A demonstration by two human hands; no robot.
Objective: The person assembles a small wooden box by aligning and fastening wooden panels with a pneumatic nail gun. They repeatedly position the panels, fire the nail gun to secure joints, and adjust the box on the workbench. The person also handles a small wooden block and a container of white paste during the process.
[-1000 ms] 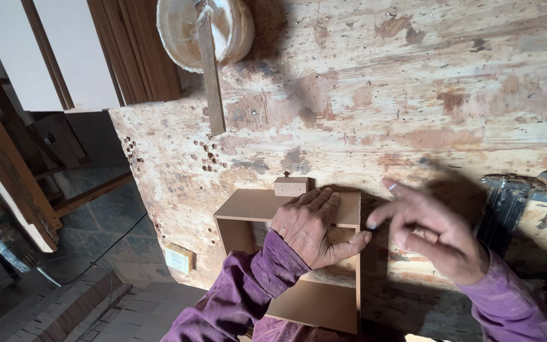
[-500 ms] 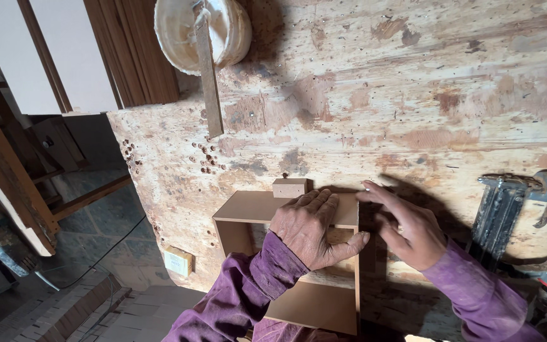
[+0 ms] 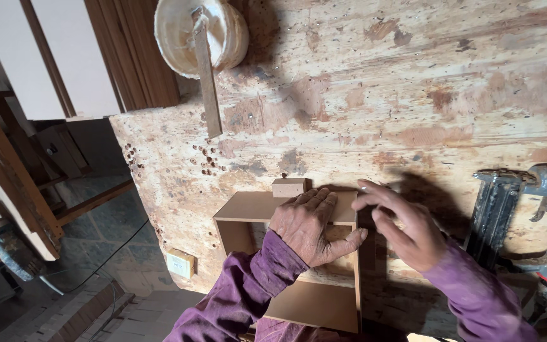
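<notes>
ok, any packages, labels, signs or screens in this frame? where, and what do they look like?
None that can be made out.
Closest thing: a small pale square plate with a wooden frame, low on the bench's side below the left hand; no print can be made out on it.
The open wooden box under both hands and the nail gun at right show no visible labels.

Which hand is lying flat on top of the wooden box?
The left hand lies flat on the wooden box. The right hand only touches its right side with its fingertips.
</notes>
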